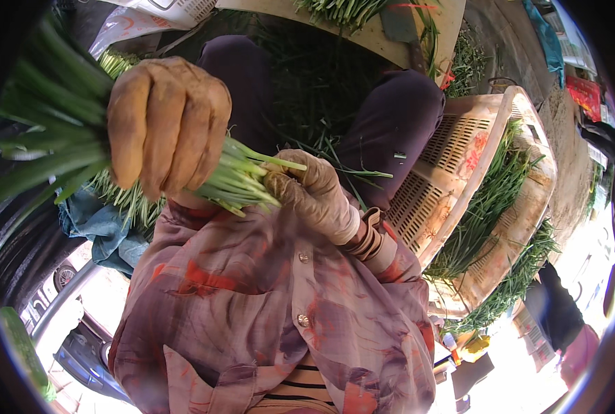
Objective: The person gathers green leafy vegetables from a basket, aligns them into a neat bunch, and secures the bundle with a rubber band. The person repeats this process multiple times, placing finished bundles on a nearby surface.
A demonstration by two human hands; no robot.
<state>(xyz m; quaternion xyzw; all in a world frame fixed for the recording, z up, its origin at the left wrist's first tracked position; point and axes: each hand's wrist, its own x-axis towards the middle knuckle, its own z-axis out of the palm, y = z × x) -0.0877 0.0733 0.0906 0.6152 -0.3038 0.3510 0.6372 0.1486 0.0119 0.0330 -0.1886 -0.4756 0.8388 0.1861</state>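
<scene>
My left hand [169,124], in a dirty tan glove, is wrapped round a thick bunch of garlic chives [235,176]. The long green leaves fan out to the left and look smeared, while the pale cut stem ends point right. My right hand [311,196], in a similar soiled glove, is closed at those stem ends, its thumb and fingers pressed together on some of them. Exactly how many stems it pinches is hidden. More chives [125,203] lie below and behind my left hand, partly covered by it.
On my right stands a worn pinkish plastic crate [431,179] with loose green leaves [490,203] inside. Beyond my knees is a board [445,34] bearing a chive bundle [342,10] and a broad dark blade [398,26]. Blue cloth [101,231] hangs at the left.
</scene>
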